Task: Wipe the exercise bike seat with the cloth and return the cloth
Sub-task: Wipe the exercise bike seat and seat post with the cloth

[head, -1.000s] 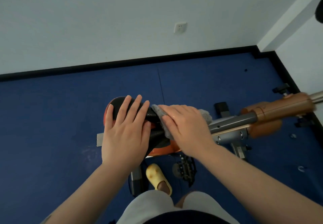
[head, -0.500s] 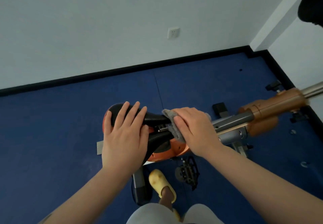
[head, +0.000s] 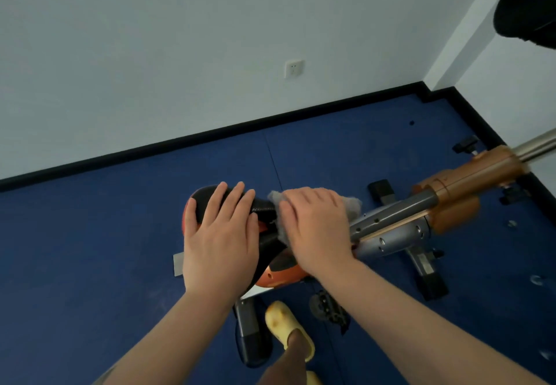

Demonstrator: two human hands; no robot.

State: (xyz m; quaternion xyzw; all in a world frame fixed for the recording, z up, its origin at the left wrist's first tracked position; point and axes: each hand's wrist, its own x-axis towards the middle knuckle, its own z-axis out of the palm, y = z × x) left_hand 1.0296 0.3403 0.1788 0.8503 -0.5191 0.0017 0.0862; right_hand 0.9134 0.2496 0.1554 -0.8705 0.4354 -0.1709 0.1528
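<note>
Head view: the left hand (head: 221, 243) lies spread flat on the black seat (head: 264, 207), steadying it. Just beside it, the right hand (head: 316, 228) presses the grey cloth (head: 275, 198) onto the seat; soft and light, it should bunch easily anywhere.

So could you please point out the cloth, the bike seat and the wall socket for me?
grey cloth (head: 352, 206), head view, edge showing beyond the right hand's knuckles
black bike seat (head: 264, 204), head view, strip between the hands
white wall socket (head: 294, 68), head view, faceplate centre
</note>
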